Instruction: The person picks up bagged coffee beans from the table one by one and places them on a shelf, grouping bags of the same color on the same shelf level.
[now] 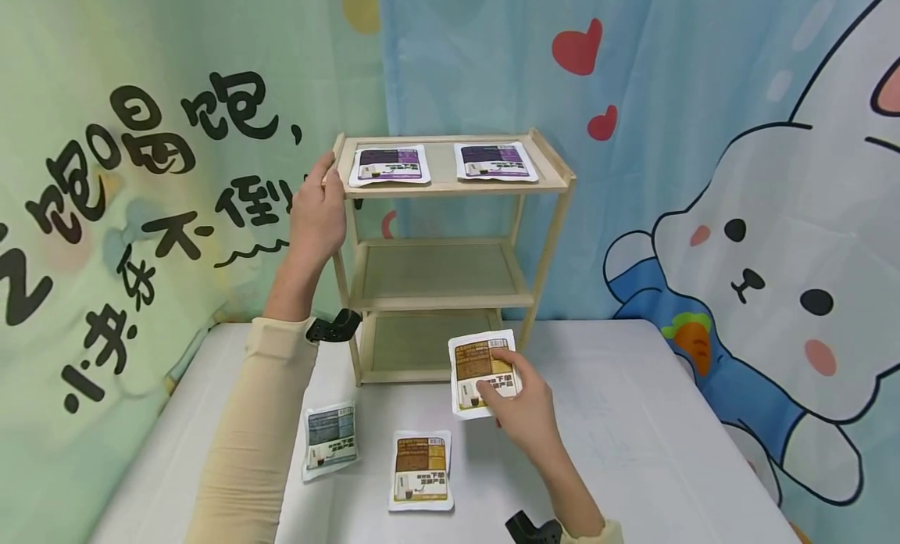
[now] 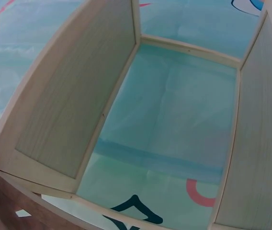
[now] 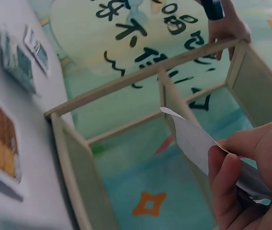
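My right hand (image 1: 523, 407) pinches a white packet with a brown-and-gold label (image 1: 483, 364), thumb on its front. It is held before the lower part of a three-tier wooden shelf (image 1: 441, 302). In the right wrist view the packet's pale back (image 3: 193, 141) stands out from the fingers. High on the left, my left hand (image 1: 319, 216) grips the shelf's top corner, fingers at the frame. Two purple-labelled packets, a left one (image 1: 390, 165) and a right one (image 1: 495, 161), lie side by side on the top tier.
On the white table (image 1: 633, 434), in front of the shelf, lie a blue-grey-labelled packet (image 1: 330, 438) and another brown-labelled packet (image 1: 422, 470). Behind the shelf hangs a printed curtain (image 1: 478, 59) with lettering and a rabbit. The middle tier (image 1: 443, 270) and bottom tier (image 1: 422, 341) face forward.
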### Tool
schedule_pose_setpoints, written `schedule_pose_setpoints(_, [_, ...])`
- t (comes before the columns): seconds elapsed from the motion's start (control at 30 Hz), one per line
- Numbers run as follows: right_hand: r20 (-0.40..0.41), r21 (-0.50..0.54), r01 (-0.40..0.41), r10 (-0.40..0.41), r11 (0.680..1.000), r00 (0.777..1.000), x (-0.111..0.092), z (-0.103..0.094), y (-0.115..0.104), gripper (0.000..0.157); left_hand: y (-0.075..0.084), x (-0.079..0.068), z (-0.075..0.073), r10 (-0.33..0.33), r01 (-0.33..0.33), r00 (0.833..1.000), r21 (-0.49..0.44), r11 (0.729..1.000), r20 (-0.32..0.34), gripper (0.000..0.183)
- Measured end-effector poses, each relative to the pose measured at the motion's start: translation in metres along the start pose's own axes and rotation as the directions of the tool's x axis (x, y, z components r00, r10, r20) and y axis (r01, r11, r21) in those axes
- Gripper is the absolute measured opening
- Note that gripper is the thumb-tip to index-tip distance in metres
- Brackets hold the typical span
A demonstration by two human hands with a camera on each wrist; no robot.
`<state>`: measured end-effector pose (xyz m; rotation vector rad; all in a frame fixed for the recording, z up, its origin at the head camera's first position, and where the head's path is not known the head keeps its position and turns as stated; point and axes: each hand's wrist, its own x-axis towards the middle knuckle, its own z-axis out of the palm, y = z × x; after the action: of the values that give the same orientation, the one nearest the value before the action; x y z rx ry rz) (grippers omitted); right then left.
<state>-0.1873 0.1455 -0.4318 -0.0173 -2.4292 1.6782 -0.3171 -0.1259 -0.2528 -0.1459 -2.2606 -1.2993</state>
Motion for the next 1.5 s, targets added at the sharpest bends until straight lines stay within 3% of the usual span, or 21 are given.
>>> schedule_pose_setpoints(0.27, [0.030, 0.096, 0.065, -0.069, 0.993, 0.997, 0.007, 0.007, -0.032, 0.048, 0.000, -0.001, 0.000, 0.012, -0.012, 1.000, -0.006, 1.000, -0.003, 0.051])
schedule_pose_setpoints(0.5, [0.054, 0.131, 0.131, -0.139, 0.983, 0.989, 0.027, 0.022, -0.062, 0.048, 0.000, 0.000, 0.001, 0.009, -0.009, 1.000, 0.003, 1.000, 0.007, 0.051])
schedule_pose_setpoints(0.7, [0.092, 0.102, 0.118, -0.128, 0.988, 0.987, 0.050, 0.037, -0.082, 0.047, -0.001, 0.001, 0.002, 0.002, -0.003, 1.000, 0.012, 1.000, 0.006, 0.051])
schedule_pose_setpoints(0.93, [0.132, 0.167, 0.125, -0.147, 0.978, 0.980, 0.074, 0.054, -0.105, 0.045, -0.003, 0.001, 0.000, -0.003, 0.003, 1.000, -0.010, 1.000, -0.001, 0.051])
schedule_pose_setpoints(1.17, [0.151, 0.133, 0.120, -0.139, 0.984, 0.979, 0.098, 0.070, -0.117, 0.045, -0.002, 0.003, -0.002, 0.003, -0.004, 1.000, -0.007, 1.000, -0.010, 0.051])
schedule_pose_setpoints(1.5, [0.174, 0.089, 0.078, -0.093, 0.993, 0.980, 0.121, 0.082, -0.117, 0.049, -0.004, 0.004, 0.001, 0.002, -0.002, 1.000, 0.003, 1.000, -0.002, 0.051])
